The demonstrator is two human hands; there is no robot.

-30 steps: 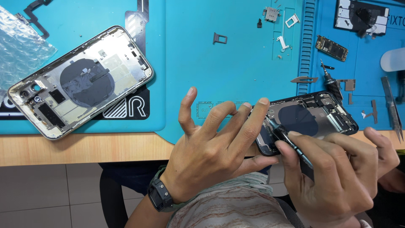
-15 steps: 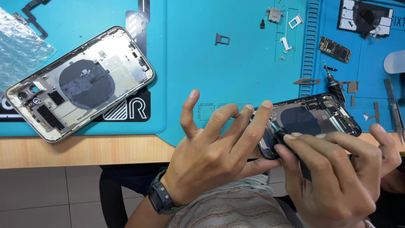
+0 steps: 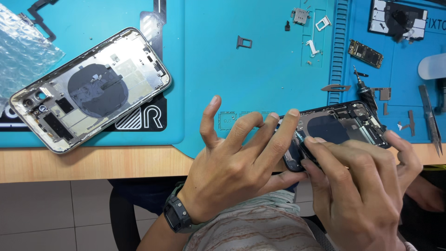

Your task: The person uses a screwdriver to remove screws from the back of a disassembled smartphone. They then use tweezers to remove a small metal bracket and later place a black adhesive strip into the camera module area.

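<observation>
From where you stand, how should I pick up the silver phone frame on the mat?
Grip the silver frame across its two long side rails, coming from above. It lies flat, open side up and diagonal, so turn the hand to match and keep fingers off the exposed parts inside.

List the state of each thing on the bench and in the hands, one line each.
Dark phone housing: opened, internals exposed, held at the mat edge.
Silver phone housing: opened, lying flat, untouched.
Left hand: fingers spread, steadying the dark housing.
Right hand: fingertips pressing into the dark housing.
Tweezers: lying unused.
</observation>
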